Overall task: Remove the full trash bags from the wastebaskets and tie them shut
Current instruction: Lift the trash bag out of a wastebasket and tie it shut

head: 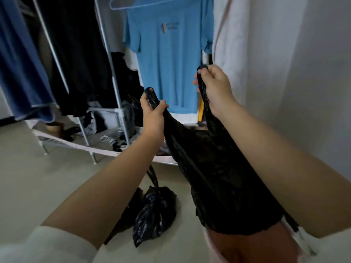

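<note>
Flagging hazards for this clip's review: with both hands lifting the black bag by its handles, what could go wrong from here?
1. The left hand and right hand stretch the thin handles of the black plastic trash bag; they might tear under the load.
2. The bag's bottom is only just above the reddish-brown wastebasket; it may snag the rim.
3. A tied black bag lies on the floor nearby, a possible trip hazard.

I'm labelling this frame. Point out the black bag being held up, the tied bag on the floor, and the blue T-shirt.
held black bag (224, 179): head view, on the bag's body.
tied bag (154, 211): head view, on the bundle below its knot.
blue T-shirt (167, 59): head view, on the chest.
</note>
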`<state>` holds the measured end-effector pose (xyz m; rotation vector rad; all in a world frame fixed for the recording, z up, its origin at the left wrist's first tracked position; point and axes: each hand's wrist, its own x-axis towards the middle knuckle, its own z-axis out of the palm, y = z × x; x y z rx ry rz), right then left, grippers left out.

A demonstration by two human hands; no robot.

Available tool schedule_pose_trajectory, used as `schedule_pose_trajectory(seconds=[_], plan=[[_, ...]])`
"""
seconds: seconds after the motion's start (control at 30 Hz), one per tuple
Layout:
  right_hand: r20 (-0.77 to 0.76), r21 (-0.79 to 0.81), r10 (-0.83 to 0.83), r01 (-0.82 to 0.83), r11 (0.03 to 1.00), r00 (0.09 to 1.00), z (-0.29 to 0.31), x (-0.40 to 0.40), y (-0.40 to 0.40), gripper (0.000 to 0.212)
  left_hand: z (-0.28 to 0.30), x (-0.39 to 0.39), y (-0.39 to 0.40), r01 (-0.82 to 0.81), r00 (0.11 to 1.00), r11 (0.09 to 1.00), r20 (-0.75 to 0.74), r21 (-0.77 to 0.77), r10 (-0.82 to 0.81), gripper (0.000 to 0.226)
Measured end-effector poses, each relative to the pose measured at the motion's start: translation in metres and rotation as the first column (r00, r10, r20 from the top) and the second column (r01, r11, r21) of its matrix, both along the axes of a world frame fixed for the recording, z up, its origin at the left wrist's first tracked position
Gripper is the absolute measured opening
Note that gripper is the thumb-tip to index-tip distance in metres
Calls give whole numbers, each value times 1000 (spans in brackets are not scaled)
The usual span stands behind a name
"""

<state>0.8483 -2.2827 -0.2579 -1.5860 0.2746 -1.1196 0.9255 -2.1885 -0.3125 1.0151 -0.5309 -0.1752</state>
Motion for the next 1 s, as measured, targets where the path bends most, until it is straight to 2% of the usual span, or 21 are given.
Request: schedule_pose_trajectory(seconds=[0.17, 0.3, 0.37, 0.47, 0.63, 0.7, 0.77, 0.83, 0.9, 0.93, 1.0], plan=[[17, -2, 186, -186, 983, 982, 19, 59, 71, 32, 22, 28, 65, -166, 978, 984, 140, 62, 156, 36], [-76, 55, 246, -242, 969, 966, -14, 100, 108, 32, 5, 61, 114, -249, 956, 945, 212, 211, 204, 24], [-113, 101, 261, -251, 963, 959, -41, 122, 122, 32, -15, 84, 143, -291, 948, 894, 232, 341, 220, 21], [-220, 185, 318, -281, 942, 922, -89, 158, 153, 32, -57, 121, 190, -330, 942, 795, 226, 509, 247, 31], [-373, 203, 416, -364, 909, 830, -155, 227, 235, 31, -116, 185, 274, -361, 931, 669, 213, 649, 296, 23], [-427, 189, 441, -399, 897, 789, -172, 252, 268, 29, -135, 211, 307, -357, 926, 608, 186, 709, 327, 16], [-552, 110, 403, -416, 903, 730, -186, 284, 306, 24, -154, 240, 351, -354, 903, 518, 140, 778, 406, 13], [-680, -11, 311, -434, 901, 663, -199, 295, 313, 18, -167, 244, 370, -336, 884, 377, 150, 863, 443, 21], [-783, -17, 281, -471, 882, 554, -212, 316, 335, 29, -172, 256, 403, -298, 847, 212, 155, 931, 509, 30], [-813, 7, 293, -495, 869, 503, -218, 323, 344, 34, -176, 258, 416, -279, 831, 161, 154, 947, 535, 31], [-820, 44, 344, -548, 835, 458, -233, 331, 358, 36, -189, 261, 435, -290, 802, 135, 164, 947, 574, 32]])
